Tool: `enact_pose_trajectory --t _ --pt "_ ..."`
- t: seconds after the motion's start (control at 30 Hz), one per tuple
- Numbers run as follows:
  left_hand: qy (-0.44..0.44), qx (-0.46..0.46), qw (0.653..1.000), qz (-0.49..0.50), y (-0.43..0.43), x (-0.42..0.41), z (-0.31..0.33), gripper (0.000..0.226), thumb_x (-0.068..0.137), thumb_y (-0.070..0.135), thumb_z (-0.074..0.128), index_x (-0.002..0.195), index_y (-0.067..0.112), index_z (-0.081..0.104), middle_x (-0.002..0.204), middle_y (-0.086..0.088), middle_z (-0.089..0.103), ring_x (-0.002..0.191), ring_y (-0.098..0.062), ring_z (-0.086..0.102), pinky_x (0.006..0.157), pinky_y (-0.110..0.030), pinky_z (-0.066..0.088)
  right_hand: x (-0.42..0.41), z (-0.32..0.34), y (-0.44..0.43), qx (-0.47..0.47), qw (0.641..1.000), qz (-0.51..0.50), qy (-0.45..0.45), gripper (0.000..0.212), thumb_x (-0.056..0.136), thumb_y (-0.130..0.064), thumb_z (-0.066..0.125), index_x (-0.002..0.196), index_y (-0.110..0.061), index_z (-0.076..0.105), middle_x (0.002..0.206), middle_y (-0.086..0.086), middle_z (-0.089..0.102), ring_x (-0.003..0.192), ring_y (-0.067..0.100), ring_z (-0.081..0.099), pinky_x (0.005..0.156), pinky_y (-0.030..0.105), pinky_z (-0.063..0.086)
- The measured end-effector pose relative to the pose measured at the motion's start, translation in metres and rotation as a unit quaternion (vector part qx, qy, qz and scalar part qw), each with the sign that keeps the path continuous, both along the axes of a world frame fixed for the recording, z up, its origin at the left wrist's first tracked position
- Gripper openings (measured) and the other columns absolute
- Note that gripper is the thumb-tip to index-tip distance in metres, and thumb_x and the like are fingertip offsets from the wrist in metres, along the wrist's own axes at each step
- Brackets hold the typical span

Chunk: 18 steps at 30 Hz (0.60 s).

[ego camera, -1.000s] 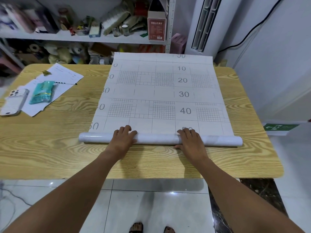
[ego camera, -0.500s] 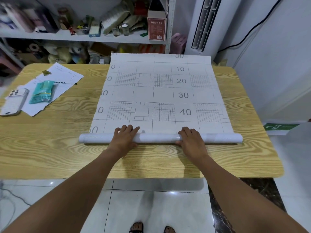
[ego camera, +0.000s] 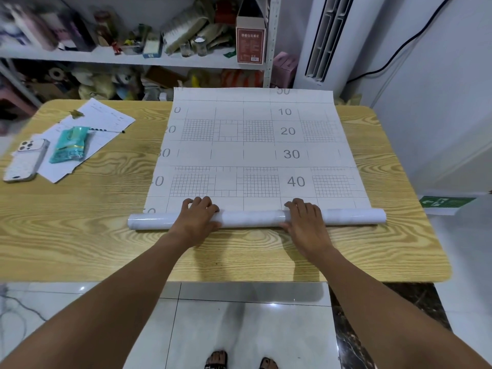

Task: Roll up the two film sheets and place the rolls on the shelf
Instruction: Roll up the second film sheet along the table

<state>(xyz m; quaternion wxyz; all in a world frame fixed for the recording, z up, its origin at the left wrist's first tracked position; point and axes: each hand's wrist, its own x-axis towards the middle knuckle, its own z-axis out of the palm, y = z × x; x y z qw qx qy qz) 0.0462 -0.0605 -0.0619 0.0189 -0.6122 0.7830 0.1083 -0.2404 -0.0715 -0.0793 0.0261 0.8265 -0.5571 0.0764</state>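
The left grip [ego camera: 198, 215] and right grip [ego camera: 306, 218] curl round the roll [ego camera: 253, 217]. The film [ego camera: 255, 150] seems light, springy, slick; press evenly, grips apart, or it telescopes.

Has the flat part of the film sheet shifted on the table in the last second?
Yes. The film sheet slid toward the near edge of the table, into the roll.
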Motion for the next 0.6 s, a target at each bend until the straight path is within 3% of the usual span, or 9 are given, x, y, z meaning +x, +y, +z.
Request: enact_pose_trajectory --t 0.1,0.23,0.3,0.47,0.6 --pt "-0.021 -0.011 1.000 -0.009 -0.0003 0.0021 -0.0016 0.037 0.094 0.039 0.041 0.124 0.017 0.049 0.117 -0.003 0.045 0.112 -0.022 0.038 0.104 -0.039 0.017 -0.0018 0.0004 -0.0006 0.019 1.000 0.007 0.012 0.052 0.083 -0.052 0.048 0.109 -0.007 0.055 0.106 0.012 0.056 0.084 0.030 0.054 0.081 0.044 0.046" --pt "-0.028 -0.003 1.000 -0.008 -0.0008 0.0021 -0.0021 0.037 0.096 0.037 0.037 0.128 0.019 0.044 0.121 -0.001 0.047 0.115 -0.021 0.039 0.105 -0.039 0.016 -0.0019 0.0012 -0.0028 0.020 1.000 0.009 0.017 0.051 0.070 -0.043 0.075 0.102 -0.007 0.058 0.104 0.014 0.057 0.080 0.030 0.056 0.075 0.042 0.048" --pt "-0.010 0.003 1.000 0.005 -0.0015 -0.0003 -0.0010 0.036 0.097 0.035 0.038 0.129 0.018 0.040 0.124 0.000 0.049 0.116 -0.019 0.040 0.106 -0.039 0.015 -0.0020 0.0016 -0.0040 0.015 1.000 0.013 0.018 0.049 0.069 -0.038 0.078 0.101 -0.007 0.059 0.104 0.014 0.058 0.081 0.030 0.056 0.074 0.041 0.048" --pt "-0.002 0.009 1.000 0.007 -0.0019 0.0012 0.0026 0.028 0.098 0.034 0.035 0.117 0.016 0.044 0.113 0.001 0.054 0.110 -0.017 0.043 0.106 -0.038 0.015 -0.0030 0.0018 -0.0073 0.007 0.999 0.015 0.031 0.043 0.072 -0.038 0.074 0.101 -0.009 0.061 0.102 0.011 0.058 0.084 0.030 0.055 0.074 0.041 0.046" --pt "-0.008 0.009 1.000 -0.009 0.0005 0.0033 0.0003 0.042 0.093 0.046 0.038 0.123 0.017 0.046 0.120 0.001 0.047 0.114 -0.017 0.041 0.107 -0.038 0.015 -0.0031 0.0041 -0.0080 0.015 0.998 0.024 0.058 0.035 0.078 -0.036 0.067 0.100 -0.010 0.062 0.096 0.009 0.060 0.082 0.030 0.055 0.075 0.041 0.045"
